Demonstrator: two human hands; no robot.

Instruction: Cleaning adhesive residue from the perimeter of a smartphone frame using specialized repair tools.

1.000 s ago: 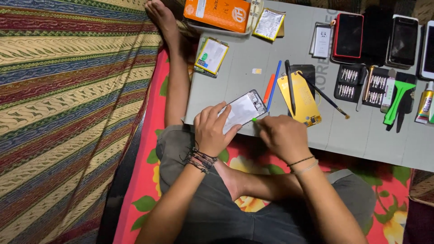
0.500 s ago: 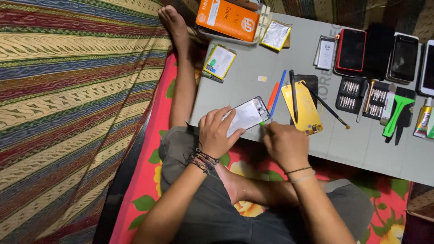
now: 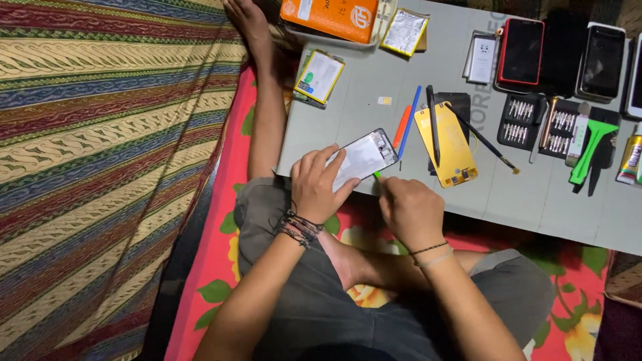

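While curled over the opened phone [image 3: 364, 158], left hand [image 3: 319, 184] gripping it, right hand [image 3: 409, 208] pinching green pick [image 3: 377, 175] at its edge

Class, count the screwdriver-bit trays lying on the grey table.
2: one black bit tray beside the yellow phone cover, another immediately right of it; more may be out of view.

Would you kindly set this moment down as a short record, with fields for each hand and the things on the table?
Left hand: left hand grips the opened phone at the table edge.
Right hand: right hand pinches a small green tool against the phone's lower edge.
Beside the phone: yellow back cover, orange and blue pry sticks.
Further right: screwdriver bit set, green scraper.
Surface: grey table.
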